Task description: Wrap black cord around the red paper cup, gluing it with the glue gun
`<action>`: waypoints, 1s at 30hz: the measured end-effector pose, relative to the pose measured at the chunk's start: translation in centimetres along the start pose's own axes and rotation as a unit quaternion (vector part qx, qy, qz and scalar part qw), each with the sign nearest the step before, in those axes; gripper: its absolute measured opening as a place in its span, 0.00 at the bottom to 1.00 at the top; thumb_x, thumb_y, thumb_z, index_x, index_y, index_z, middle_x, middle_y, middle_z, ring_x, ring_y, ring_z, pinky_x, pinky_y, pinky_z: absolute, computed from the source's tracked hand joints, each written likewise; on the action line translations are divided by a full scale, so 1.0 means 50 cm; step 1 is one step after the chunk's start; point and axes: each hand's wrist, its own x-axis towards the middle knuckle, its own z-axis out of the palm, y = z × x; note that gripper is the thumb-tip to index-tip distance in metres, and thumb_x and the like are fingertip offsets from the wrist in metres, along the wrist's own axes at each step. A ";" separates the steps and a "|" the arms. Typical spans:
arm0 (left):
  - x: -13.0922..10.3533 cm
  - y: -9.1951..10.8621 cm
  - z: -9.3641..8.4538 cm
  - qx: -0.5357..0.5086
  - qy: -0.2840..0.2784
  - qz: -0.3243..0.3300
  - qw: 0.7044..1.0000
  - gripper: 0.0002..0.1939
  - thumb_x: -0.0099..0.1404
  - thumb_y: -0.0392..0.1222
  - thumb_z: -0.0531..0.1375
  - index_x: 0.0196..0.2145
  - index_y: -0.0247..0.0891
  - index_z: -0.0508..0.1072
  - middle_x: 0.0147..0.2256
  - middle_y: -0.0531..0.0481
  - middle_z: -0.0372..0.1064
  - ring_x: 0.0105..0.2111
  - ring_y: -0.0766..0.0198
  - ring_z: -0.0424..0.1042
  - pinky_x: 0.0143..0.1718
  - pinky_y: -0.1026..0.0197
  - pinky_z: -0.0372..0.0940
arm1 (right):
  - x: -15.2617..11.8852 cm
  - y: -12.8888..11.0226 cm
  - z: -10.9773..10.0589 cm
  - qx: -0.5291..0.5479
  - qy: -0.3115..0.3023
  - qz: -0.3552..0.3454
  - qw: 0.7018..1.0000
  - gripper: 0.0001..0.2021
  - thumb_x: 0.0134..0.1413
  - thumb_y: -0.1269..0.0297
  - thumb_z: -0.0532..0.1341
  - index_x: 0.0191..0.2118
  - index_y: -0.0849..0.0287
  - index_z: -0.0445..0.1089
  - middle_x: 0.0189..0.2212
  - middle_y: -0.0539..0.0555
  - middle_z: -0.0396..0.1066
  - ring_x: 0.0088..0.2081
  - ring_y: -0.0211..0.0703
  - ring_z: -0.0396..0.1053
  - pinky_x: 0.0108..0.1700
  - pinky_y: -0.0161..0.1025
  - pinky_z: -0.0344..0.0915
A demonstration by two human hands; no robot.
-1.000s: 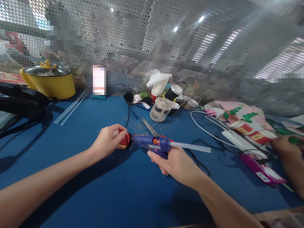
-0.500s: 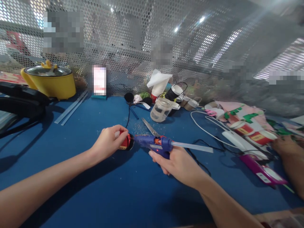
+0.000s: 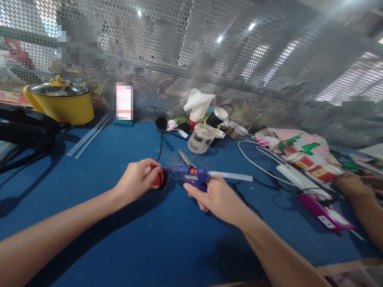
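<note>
Your left hand point(image 3: 136, 178) pinches black cord point(image 3: 160, 148) against red cup point(image 3: 157, 181), likely so neither slips; right hand point(image 3: 218, 199) grips blue glue gun point(image 3: 195, 174), nozzle point(image 3: 169, 170) facing cup. Hands apart, cup mid tabletop point(image 3: 134, 243). Scissors point(image 3: 185, 157) behind gun, toward far edge.

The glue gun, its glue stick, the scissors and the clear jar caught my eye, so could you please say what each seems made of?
Glue gun: probably hard moulded plastic, given its evenly coloured blue-purple shell.
Glue stick: likely smooth hot-melt resin, being milky and translucent.
Scissors: the blade looks like bare metal, from its silvery grey sheen.
Jar: see-through; plastic or glass, I cannot tell.
</note>
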 end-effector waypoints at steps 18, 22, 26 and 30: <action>0.006 -0.005 -0.001 -0.051 -0.005 -0.062 0.997 0.14 0.57 0.47 0.52 0.29 0.35 0.71 0.25 0.49 0.70 0.26 0.63 0.66 0.26 0.64 0.59 | -0.029 0.004 0.009 -0.123 0.019 -0.033 0.992 0.15 0.51 0.57 0.50 0.21 0.58 0.64 0.09 0.46 0.60 0.14 0.37 0.62 0.21 0.33 0.59; 0.007 -0.006 0.001 -0.053 -0.004 -0.062 0.997 0.14 0.56 0.47 0.52 0.29 0.35 0.71 0.25 0.49 0.69 0.25 0.63 0.66 0.25 0.64 0.59 | -0.032 0.006 0.011 -0.146 0.024 -0.037 0.988 0.15 0.51 0.57 0.51 0.22 0.58 0.66 0.08 0.46 0.59 0.15 0.38 0.63 0.23 0.34 0.59; 0.010 -0.008 0.002 -0.054 0.002 -0.073 0.996 0.14 0.56 0.48 0.52 0.29 0.35 0.71 0.24 0.50 0.69 0.25 0.63 0.66 0.25 0.64 0.60 | -0.034 0.009 0.012 -0.151 0.032 -0.064 0.986 0.14 0.51 0.58 0.52 0.22 0.58 0.66 0.09 0.46 0.59 0.16 0.39 0.63 0.24 0.34 0.59; 0.011 -0.012 0.003 -0.064 0.005 -0.077 0.995 0.15 0.56 0.48 0.52 0.29 0.35 0.71 0.24 0.49 0.70 0.26 0.62 0.67 0.25 0.64 0.61 | -0.038 0.010 0.016 -0.145 0.028 -0.065 0.987 0.13 0.51 0.58 0.52 0.23 0.58 0.67 0.08 0.46 0.58 0.15 0.38 0.62 0.24 0.34 0.59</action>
